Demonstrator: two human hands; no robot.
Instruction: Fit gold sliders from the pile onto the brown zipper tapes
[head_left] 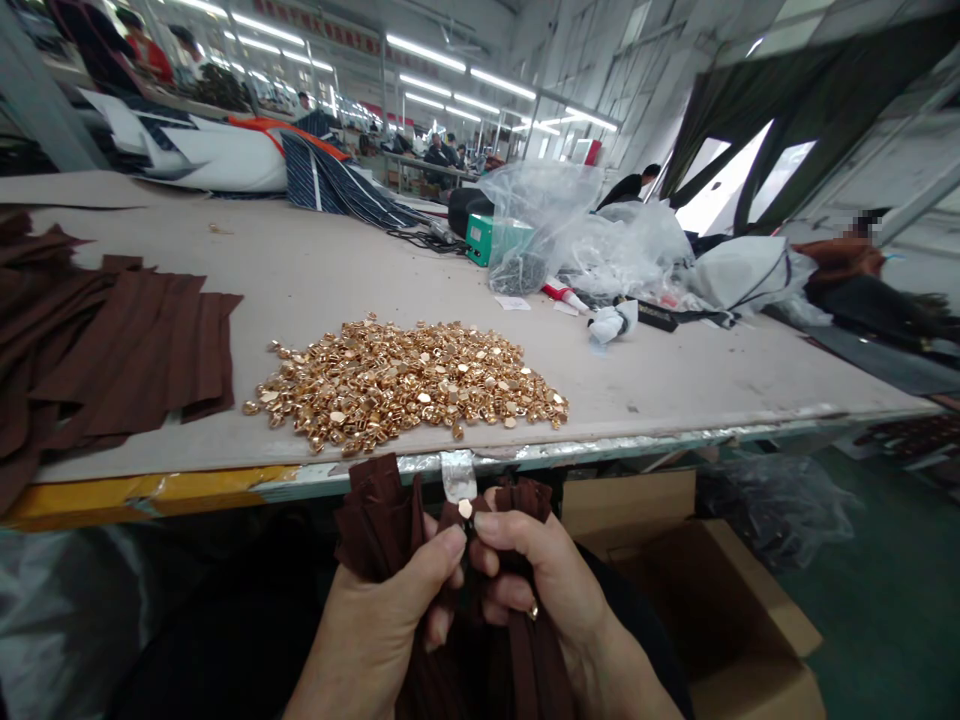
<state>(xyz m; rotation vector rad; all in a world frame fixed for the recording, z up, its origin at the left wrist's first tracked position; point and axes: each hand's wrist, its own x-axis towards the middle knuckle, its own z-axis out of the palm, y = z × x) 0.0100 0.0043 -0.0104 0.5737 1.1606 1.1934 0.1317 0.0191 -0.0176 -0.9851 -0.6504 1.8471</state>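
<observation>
My left hand [394, 610] and my right hand [551, 570] meet just below the table's front edge. Thumb and fingers of each are closed on brown zipper tape [381, 520], which bunches and hangs around both hands. Between my thumbs a small gold zipper slider [465, 509] sits at the tape, just under a shiny metal tab [457, 474] fixed to the table edge. Another small gold piece [534, 610] shows at the curled fingers of my right hand. Beyond my hands lies a wide heap of gold sliders [405, 385] on the tabletop.
Brown zipper strips [142, 340] are piled at the table's left. Farther back stand a green box [480, 240], clear plastic bags [622, 245] and a red-and-white tube [564, 294]. An open cardboard box [720, 590] is below the table at right. People work in the background.
</observation>
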